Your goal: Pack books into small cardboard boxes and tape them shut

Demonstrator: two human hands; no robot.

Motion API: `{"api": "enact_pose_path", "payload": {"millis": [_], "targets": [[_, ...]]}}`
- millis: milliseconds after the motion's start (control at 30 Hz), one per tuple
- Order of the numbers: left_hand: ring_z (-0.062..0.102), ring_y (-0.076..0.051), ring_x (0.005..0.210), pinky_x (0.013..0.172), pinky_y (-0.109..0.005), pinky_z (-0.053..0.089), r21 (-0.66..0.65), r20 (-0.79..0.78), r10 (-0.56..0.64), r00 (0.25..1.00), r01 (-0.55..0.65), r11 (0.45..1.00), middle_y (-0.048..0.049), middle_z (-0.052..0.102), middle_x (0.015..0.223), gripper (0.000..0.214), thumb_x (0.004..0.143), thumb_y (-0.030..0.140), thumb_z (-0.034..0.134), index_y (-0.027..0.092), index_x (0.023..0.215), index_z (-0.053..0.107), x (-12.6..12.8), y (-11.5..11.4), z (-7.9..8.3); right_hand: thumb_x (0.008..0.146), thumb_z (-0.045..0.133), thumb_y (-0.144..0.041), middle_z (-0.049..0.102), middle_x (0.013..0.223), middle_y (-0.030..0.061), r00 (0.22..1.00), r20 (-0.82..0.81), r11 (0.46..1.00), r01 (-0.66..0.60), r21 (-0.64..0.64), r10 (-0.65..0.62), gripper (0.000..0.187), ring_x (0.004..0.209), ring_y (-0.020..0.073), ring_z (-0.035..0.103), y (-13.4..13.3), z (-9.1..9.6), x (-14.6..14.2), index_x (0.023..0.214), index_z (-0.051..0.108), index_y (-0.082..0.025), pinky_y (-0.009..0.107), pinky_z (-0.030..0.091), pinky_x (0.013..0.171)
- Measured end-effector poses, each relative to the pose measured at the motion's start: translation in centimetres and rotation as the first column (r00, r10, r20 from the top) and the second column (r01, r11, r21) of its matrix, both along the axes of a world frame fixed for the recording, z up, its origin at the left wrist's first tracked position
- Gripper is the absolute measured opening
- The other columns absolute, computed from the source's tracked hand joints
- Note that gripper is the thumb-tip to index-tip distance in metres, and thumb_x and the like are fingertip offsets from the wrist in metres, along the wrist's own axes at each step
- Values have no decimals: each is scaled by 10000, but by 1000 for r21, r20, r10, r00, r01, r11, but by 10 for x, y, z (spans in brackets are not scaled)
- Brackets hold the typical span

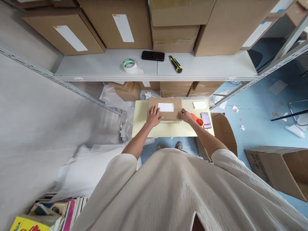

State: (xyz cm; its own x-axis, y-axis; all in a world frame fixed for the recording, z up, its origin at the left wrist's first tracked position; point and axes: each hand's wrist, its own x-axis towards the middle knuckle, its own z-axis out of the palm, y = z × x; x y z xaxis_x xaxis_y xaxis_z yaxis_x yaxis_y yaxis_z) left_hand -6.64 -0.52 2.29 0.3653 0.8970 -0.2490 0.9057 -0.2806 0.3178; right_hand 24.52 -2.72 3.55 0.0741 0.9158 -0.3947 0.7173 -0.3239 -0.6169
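Observation:
A closed cardboard box (154, 102) with a white label (166, 107) lies on a pale yellow table (141, 128). My left hand (154, 116) rests flat on the box's front left part, its fingers spread beside the label. At the right edge of the box, my right hand (185, 115) is closed in a pinch. What its fingers hold, if anything, is too small to make out. Just right of that hand sits an orange-red tape dispenser (197, 120), partly behind the forearm. A phone (206, 120) with a lit screen lies beside the dispenser.
A white card (199, 105) lies at the table's back right. The grey shelf (96, 65) above holds a tape roll (130, 64), a dark phone (153, 55), a utility knife (175, 64) and several cartons. Open cartons (267, 163) stand on the floor at right; books (69, 211) sit lower left.

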Motion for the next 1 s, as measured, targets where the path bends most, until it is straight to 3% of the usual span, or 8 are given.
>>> {"api": "enact_pose_path", "payload": {"millis": [133, 233, 333, 433, 567, 733, 900, 1000], "targets": [[81, -415, 1830, 1459, -656, 93, -6, -26, 17, 1000, -17, 1000, -159, 114, 1970, 877, 1145, 610, 455, 173, 1882, 268, -10, -8, 1, 1114, 494, -649, 831, 1198, 145, 999, -30, 1000, -11, -24, 11, 513, 1074, 321, 752, -12, -14, 19, 1392, 688, -264, 376, 564, 886], [83, -411, 1831, 1459, -648, 112, -11, -53, 21, 998, -21, 1000, -170, 109, 1969, 878, 1148, 603, 451, 157, 1880, 264, -11, -11, 3, 1153, 431, -499, 821, 1281, 190, 993, 114, 999, 30, -40, -25, 483, 1180, 337, 751, -31, -31, 48, 1393, 727, -203, 393, 559, 953], [89, -421, 1829, 1452, -662, 128, -18, -78, 19, 997, -20, 1000, -190, 123, 1964, 881, 1143, 603, 470, 147, 1872, 282, -10, -9, 4, 1112, 548, -446, 786, 1365, 246, 937, 347, 990, 78, -120, -32, 450, 1267, 371, 726, -51, -47, 81, 1384, 758, -156, 425, 547, 1019], [86, -427, 1828, 1448, -669, 128, -26, -91, 22, 996, -25, 999, -202, 120, 1962, 884, 1136, 597, 487, 144, 1868, 285, -8, -6, 4, 1068, 649, -498, 743, 1444, 265, 904, 428, 978, 90, -189, -1, 490, 1351, 394, 682, -67, -60, 103, 1403, 763, -159, 460, 528, 1076], [91, -432, 1826, 1441, -681, 136, -46, -89, 47, 995, -51, 998, -209, 155, 1956, 883, 1122, 574, 513, 167, 1868, 275, -6, -4, 6, 1070, 639, -527, 784, 1310, 242, 908, 416, 983, 26, -181, 52, 487, 1336, 406, 678, -76, -75, 115, 1377, 755, -167, 561, 466, 1158], [129, -412, 1824, 1453, -618, 127, -51, -101, 70, 992, -75, 996, -221, 181, 1950, 859, 1114, 548, 536, 163, 1849, 315, 0, -6, 11, 1034, 648, -413, 802, 1146, 191, 935, 349, 995, -32, -93, 63, 267, 1222, 417, 729, -82, -87, 118, 1191, 763, -231, 652, 439, 1153], [159, -433, 1816, 1443, -616, 179, -72, -130, 110, 985, -121, 990, -225, 206, 1944, 884, 1090, 571, 573, 176, 1843, 332, 6, -5, 17, 1012, 649, -423, 786, 1124, 207, 979, 196, 999, 50, -3, -49, 289, 1328, 455, 690, -77, -79, 127, 1189, 719, -206, 654, 419, 1170], [160, -425, 1817, 1439, -608, 200, -75, -152, 119, 981, -131, 988, -230, 205, 1943, 883, 1090, 578, 569, 169, 1839, 342, 9, -3, 19, 955, 684, -424, 791, 1132, 217, 988, 122, 995, 101, -26, -97, 357, 1277, 469, 708, -65, -66, 143, 1221, 700, -188, 646, 459, 1134]]}}
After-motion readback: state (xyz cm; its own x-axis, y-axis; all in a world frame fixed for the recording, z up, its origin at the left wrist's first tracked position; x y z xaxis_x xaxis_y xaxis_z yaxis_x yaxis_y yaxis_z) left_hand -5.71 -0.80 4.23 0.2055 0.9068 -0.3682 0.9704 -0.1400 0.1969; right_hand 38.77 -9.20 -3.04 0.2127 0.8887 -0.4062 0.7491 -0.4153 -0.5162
